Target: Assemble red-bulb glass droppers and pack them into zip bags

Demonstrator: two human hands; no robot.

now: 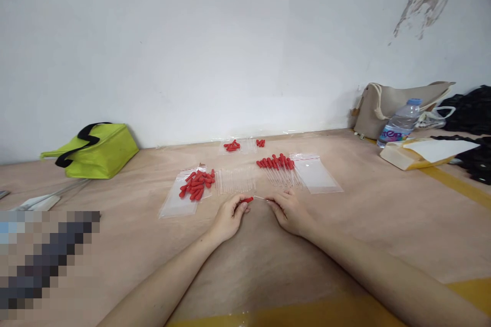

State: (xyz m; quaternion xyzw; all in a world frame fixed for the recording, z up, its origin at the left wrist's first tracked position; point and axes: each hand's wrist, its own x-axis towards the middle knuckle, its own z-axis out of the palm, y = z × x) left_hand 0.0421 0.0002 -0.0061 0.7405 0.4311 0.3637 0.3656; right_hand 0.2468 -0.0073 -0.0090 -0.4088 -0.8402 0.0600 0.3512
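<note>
The bottle (401, 122) read "en"; left fingers (241, 208) pinched a dropper bulb (249, 200), right fingers (273, 197) a tube (260, 197); the desk (245, 260) met the wall (215, 51).

Makeshift workroom, apparently: paper-covered worktop (364, 225), yellow tape (460, 186), peeling white wall (230, 51), heaped red bulbs (197, 184).

Left hand (232, 217) bare, rounded at knuckles, narrowing into slim wrist (217, 235). Left forearm (172, 272) bare as far as view reaches, smooth, widening away from hand; one small round mark (201, 240) near wrist. Right hand (292, 214) bare too. Right forearm (368, 256) likewise bare, long, tapering.
</note>
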